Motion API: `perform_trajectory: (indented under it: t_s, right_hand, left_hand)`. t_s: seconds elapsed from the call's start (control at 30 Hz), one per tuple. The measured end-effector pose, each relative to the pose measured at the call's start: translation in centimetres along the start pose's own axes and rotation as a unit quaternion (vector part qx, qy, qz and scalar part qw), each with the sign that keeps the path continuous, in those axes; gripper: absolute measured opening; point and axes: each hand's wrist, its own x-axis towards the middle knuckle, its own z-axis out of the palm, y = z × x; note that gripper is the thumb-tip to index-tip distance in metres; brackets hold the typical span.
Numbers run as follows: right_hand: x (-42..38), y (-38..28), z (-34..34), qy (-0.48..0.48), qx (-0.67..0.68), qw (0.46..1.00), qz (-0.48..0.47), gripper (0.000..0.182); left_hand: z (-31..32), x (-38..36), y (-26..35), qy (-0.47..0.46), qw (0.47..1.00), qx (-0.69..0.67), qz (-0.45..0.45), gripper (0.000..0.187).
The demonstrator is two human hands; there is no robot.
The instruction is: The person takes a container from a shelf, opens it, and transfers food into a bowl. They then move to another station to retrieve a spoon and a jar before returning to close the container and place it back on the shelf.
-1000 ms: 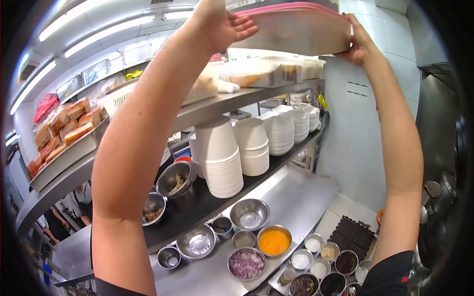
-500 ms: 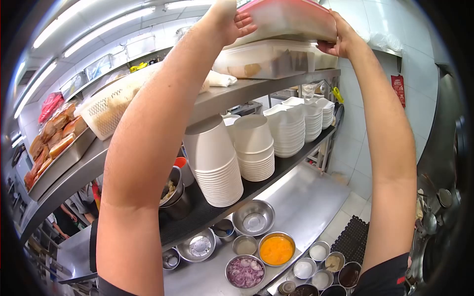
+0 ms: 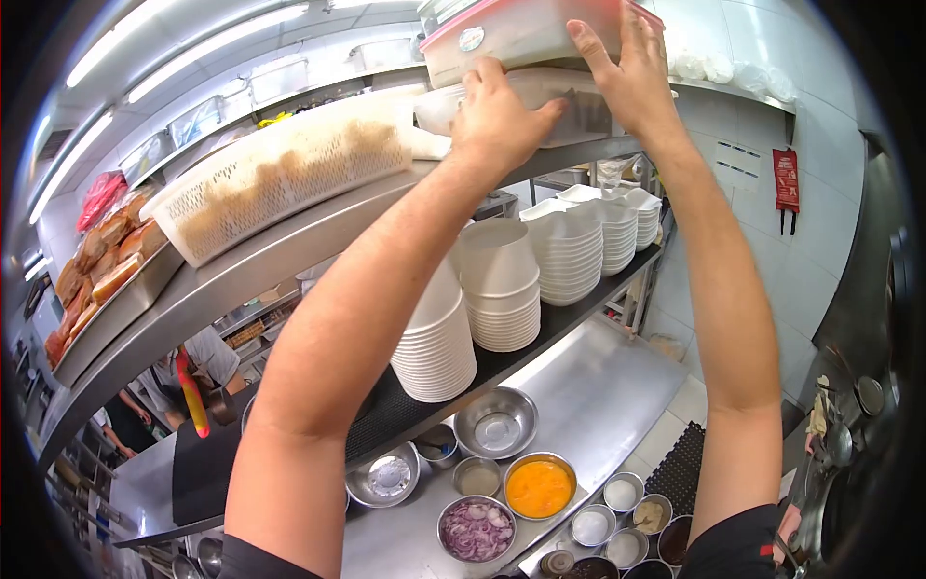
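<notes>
On the top steel shelf (image 3: pixel 318 207), a translucent tub with a pink rim (image 3: pixel 521 37) sits on a lower clear tub (image 3: pixel 588 96). My left hand (image 3: pixel 497 114) is at the front of the lower tub, fingers spread, with its fingertips near the upper tub's bottom edge. My right hand (image 3: pixel 627 72) lies against the front right of the upper tub, its thumb and fingers apart. Left of my left hand stands a cream perforated basket (image 3: pixel 289 179) with brown stains.
Stacked white containers (image 3: pixel 497 280) and white bowls (image 3: pixel 564 253) line the black middle shelf. Below are bowls of chopped onion (image 3: pixel 477 529) and orange liquid (image 3: pixel 540 485). A tray of meat (image 3: pixel 111 265) is at left. Other people (image 3: pixel 207 362) stand beyond the shelf.
My left hand has moved down to the lower tub, and my right hand has shifted left onto the upper tub's front. The upper tub now appears further left.
</notes>
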Motion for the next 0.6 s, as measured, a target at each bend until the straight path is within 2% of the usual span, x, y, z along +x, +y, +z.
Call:
perform_trajectory:
  t_s: [0.07,0.17,0.27,0.47,0.6]
  right_hand:
    - [0.4,0.7,1.1,0.000,-0.013,1.000,-0.007,0.103]
    - [1.0,2.1,2.9,-0.011,0.035,0.999,-0.018,0.103]
    - [2.7,4.5,6.0,0.022,0.041,0.996,-0.073,0.102]
    - [3.0,4.8,7.9,0.000,0.078,0.993,-0.087,0.103]
    - [3.0,4.6,8.0,-0.028,0.082,0.994,-0.064,0.100]
  left_hand:
    - [0.3,-0.2,0.4,0.000,0.999,-0.038,-0.026,0.096]
    - [1.3,-0.2,0.2,0.023,1.000,-0.018,-0.009,0.089]
    - [0.8,-0.3,0.1,-0.007,1.000,-0.013,-0.011,0.092]
    - [-0.2,-1.2,0.4,-0.012,0.997,0.055,0.059,0.072]
    - [-0.6,-0.9,-0.3,0.014,0.986,0.114,0.122,0.065]
